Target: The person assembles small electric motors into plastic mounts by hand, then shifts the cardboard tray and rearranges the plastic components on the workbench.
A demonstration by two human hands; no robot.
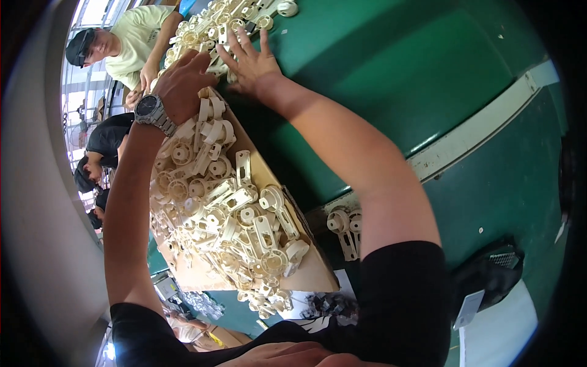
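Observation:
A cardboard box [260, 164] heaped with cream plastic parts [211, 199], each with a round cup and a slotted arm, lies before me. Past its far end, a loose pile of similar parts [205, 27] is spread on the green tabletop. My left hand [182, 87], a metal watch on its wrist, is over the box's far end with its fingers curled down; what lies under them is hidden. To its right my right hand [252, 66] has its fingers spread against the near right side of the loose pile, apparently gripping nothing.
Green table surface [391, 61] stretches to the right, bordered by a pale metal edge strip [477, 119]. Two loose parts [345, 229] lie beside my right arm. A black bag [498, 269] is at lower right. A co-worker in a light shirt [137, 40] stands at far left.

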